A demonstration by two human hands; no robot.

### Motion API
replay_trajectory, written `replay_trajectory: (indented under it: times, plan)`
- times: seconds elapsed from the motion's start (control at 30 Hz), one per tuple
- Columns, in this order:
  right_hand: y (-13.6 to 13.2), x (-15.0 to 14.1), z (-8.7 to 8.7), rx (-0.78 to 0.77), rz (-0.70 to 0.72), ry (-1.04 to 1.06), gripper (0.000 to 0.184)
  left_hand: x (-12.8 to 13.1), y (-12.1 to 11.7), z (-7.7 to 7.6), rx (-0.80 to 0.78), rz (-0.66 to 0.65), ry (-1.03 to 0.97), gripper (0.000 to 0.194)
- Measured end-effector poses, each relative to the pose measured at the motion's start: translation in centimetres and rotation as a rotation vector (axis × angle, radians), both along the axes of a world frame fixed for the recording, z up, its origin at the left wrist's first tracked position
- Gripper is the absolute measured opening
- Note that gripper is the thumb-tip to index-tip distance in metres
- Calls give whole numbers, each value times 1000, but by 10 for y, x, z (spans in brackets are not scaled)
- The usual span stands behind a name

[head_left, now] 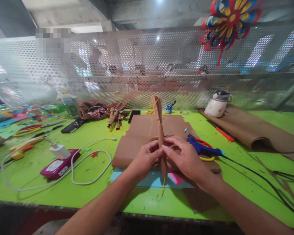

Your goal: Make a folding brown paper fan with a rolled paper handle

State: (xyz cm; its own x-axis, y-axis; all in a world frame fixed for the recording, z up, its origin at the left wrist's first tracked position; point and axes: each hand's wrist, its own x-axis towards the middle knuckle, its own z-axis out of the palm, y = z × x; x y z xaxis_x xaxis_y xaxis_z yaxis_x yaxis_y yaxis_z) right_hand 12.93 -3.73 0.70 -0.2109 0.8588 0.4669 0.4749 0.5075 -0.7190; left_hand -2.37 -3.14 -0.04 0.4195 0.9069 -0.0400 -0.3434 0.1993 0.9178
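Between my hands stands a rolled brown paper tube (pixel 161 133), narrow below and flaring into pleats at its top, with yellow thread hanging from its lower end. My left hand (pixel 148 156) pinches it from the left, and my right hand (pixel 180 153) grips it from the right, both thumbs meeting on its front. Beneath them lie folded sheets of brown paper (pixel 134 147) over light blue paper (pixel 117 174), with a bit of pink paper (pixel 176 178) showing. A blue glue gun (pixel 204 147) rests just beyond my right hand, on top of scissors with red and yellow handles.
Left on the green table (pixel 93 192) are a purple power strip (pixel 61 164) with a white cable, a phone (pixel 73 125) and several rolled paper pieces (pixel 117 116). At right sit a white bottle (pixel 217 104), a brown paper roll (pixel 262 130) and an orange cutter (pixel 224 133). A perforated screen (pixel 137 65) stands behind.
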Motion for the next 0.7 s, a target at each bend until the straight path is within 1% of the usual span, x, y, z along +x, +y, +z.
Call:
replay_trajectory:
  times: [0.13, 0.27, 0.4, 0.47, 0.57, 0.7]
  plan:
    - [-5, -2, 1, 81, -14, -83, 26, 1, 0, 0, -19, 33, 29, 42]
    - [-5, -2, 1, 108, -13, -93, 29, 2, 0, 0, -13, 30, 19, 37]
    - [3, 4, -3, 52, -54, 53, 29, -5, 4, 1, 3, 38, -82, 26]
    - [6, 8, -7, -11, -60, 109, 29, -9, 6, 3, -17, 58, -120, 28]
    - [8, 16, -12, -120, -57, 113, 30, -13, 8, 7, -27, 75, -140, 37]
    - [7, 25, -12, -127, -43, 75, 31, -13, 7, 10, 16, 153, -101, 31]
